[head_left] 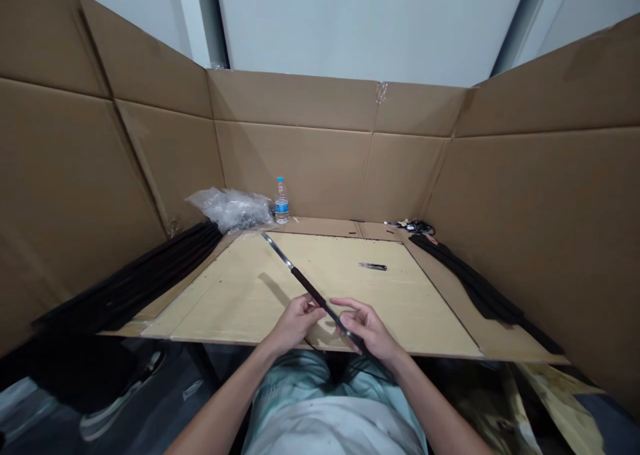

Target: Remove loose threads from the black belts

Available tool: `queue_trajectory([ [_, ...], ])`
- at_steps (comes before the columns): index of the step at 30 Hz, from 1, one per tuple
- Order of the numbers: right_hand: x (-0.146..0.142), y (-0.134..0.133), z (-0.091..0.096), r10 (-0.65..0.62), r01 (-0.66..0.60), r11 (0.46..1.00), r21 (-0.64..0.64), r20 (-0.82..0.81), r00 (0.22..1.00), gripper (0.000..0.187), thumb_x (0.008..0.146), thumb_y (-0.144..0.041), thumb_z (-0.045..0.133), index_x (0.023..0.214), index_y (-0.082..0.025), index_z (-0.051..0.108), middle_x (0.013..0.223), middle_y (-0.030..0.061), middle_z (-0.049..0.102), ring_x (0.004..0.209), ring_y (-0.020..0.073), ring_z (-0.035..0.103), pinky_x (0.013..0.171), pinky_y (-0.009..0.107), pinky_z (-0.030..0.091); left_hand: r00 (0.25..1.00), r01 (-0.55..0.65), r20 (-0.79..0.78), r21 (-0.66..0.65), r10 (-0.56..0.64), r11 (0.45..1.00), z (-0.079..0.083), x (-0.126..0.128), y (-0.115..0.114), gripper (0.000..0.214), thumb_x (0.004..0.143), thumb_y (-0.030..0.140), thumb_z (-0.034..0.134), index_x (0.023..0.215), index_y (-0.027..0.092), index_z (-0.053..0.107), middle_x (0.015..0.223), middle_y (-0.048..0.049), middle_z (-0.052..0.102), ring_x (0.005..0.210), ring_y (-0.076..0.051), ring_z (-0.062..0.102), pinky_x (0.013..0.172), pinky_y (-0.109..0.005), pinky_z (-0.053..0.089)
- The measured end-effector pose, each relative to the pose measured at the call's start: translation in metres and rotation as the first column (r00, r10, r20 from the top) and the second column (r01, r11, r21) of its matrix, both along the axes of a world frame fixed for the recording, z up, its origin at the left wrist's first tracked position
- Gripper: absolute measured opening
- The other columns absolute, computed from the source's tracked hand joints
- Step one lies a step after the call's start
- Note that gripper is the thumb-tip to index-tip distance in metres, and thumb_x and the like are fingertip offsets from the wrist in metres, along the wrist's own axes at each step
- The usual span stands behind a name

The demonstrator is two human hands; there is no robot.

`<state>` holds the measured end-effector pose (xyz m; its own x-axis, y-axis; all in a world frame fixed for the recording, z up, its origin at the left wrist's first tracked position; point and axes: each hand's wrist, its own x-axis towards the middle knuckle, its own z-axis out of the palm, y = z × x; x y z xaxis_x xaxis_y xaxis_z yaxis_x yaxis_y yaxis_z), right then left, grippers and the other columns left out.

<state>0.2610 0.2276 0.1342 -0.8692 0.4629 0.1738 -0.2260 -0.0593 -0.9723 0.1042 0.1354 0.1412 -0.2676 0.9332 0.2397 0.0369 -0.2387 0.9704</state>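
Note:
A long thin rod (300, 278), dark along most of its length with a silvery far end, slants from the table's near edge toward the back left. My left hand (295, 322) pinches it near its middle. My right hand (367, 328) grips its near end, fingers curled round it. Both hands hover over the front edge of the pale wooden board (400, 308). A small knife (373, 266) with a dark handle lies on the board, beyond my right hand.
Cardboard walls (320, 155) enclose the table on three sides. Black strips are piled along the left (135, 282) and right (475, 282). A crumpled plastic bag (233, 208) and a water bottle (281, 202) stand at the back. A small tangle of items (415, 227) lies back right.

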Motion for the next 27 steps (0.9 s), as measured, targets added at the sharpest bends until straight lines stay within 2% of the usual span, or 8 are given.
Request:
queue_trajectory([
  [3,-0.001,0.002,-0.003,0.002,-0.002,1.0,0.005,0.033,0.999,0.045,0.067,-0.045,0.077,0.095,-0.011,0.064,0.057,-0.0042,0.055,0.037,0.0024,0.041,0.035,0.014,0.033,0.997,0.051,0.059,0.003,-0.051,0.999,0.002,0.002,-0.002,0.046,0.063,0.052,0.074,0.085,0.012,0.062,0.052,0.0037,0.046,0.051,-0.011,0.043,0.049,-0.021,0.032],
  [5,0.001,0.005,-0.004,0.087,-0.087,0.996,-0.005,0.056,0.995,0.038,0.067,-0.042,0.078,0.081,-0.01,0.062,0.054,-0.0043,0.054,0.039,0.0023,0.043,0.038,0.013,0.035,0.993,0.091,0.079,0.019,-0.092,0.996,0.004,0.002,-0.003,0.047,0.062,0.051,0.075,0.083,0.011,0.062,0.055,0.0021,0.05,0.052,-0.01,0.044,0.049,-0.021,0.033],
  [8,0.009,0.01,-0.003,0.301,-0.294,0.952,-0.081,0.094,0.949,0.045,0.066,-0.037,0.079,0.094,-0.013,0.054,0.062,-0.0017,0.062,0.039,0.0072,0.052,0.036,0.015,0.04,0.989,0.123,0.08,0.056,-0.128,0.991,0.006,-0.001,-0.006,0.043,0.061,0.046,0.078,0.081,0.011,0.063,0.061,-0.0004,0.055,0.059,-0.012,0.05,0.053,-0.021,0.037],
  [10,0.015,0.014,-0.002,0.378,-0.364,0.924,-0.12,0.128,0.917,0.057,0.066,-0.034,0.08,0.108,-0.016,0.046,0.072,0.0024,0.068,0.038,0.0099,0.055,0.034,0.017,0.041,0.989,0.121,0.076,0.066,-0.126,0.99,0.008,-0.004,-0.007,0.039,0.061,0.042,0.079,0.079,0.011,0.064,0.064,-0.0017,0.059,0.067,-0.015,0.054,0.059,-0.022,0.041],
  [13,0.018,0.019,0.001,0.345,-0.335,0.938,-0.084,0.178,0.922,0.06,0.065,-0.03,0.08,0.112,-0.014,0.046,0.074,0.0061,0.07,0.037,0.0082,0.053,0.032,0.014,0.038,0.989,0.123,0.074,0.047,-0.126,0.991,0.009,-0.006,-0.006,0.037,0.06,0.039,0.079,0.078,0.011,0.065,0.069,-0.0032,0.062,0.072,-0.016,0.056,0.065,-0.023,0.043],
  [15,0.017,0.021,0.002,0.3,-0.298,0.954,-0.042,0.18,0.937,0.053,0.066,-0.031,0.08,0.107,-0.01,0.053,0.077,0.0087,0.07,0.037,0.0061,0.051,0.033,0.014,0.037,0.993,0.092,0.07,0.021,-0.093,0.996,0.009,-0.007,-0.005,0.037,0.06,0.041,0.078,0.076,0.011,0.064,0.067,-0.0025,0.062,0.067,-0.014,0.054,0.061,-0.022,0.042],
  [20,0.013,0.021,0.002,0.254,-0.247,0.967,-0.068,0.12,0.96,0.055,0.084,-0.051,0.058,0.116,-0.006,0.061,0.071,0.0118,0.069,0.043,0.006,0.049,0.039,0.016,0.035,0.996,-0.089,0.03,-0.007,0.089,0.996,0.006,-0.011,-0.002,0.042,0.057,0.047,0.077,0.061,0.014,0.051,0.049,0.0054,0.043,0.047,-0.007,0.034,0.044,-0.019,0.025],
  [27,0.015,0.025,0.0,0.168,-0.134,0.966,-0.221,0.144,0.975,0.05,0.069,-0.032,0.076,0.116,-0.018,0.067,0.078,0.0063,0.069,0.059,0.0075,0.055,0.056,0.018,0.041,0.98,-0.198,-0.033,-0.018,0.197,0.98,0.002,-0.022,0.002,0.043,0.058,0.049,0.074,0.058,0.015,0.048,0.046,0.0078,0.033,0.044,-0.006,0.025,0.042,-0.019,0.016],
])
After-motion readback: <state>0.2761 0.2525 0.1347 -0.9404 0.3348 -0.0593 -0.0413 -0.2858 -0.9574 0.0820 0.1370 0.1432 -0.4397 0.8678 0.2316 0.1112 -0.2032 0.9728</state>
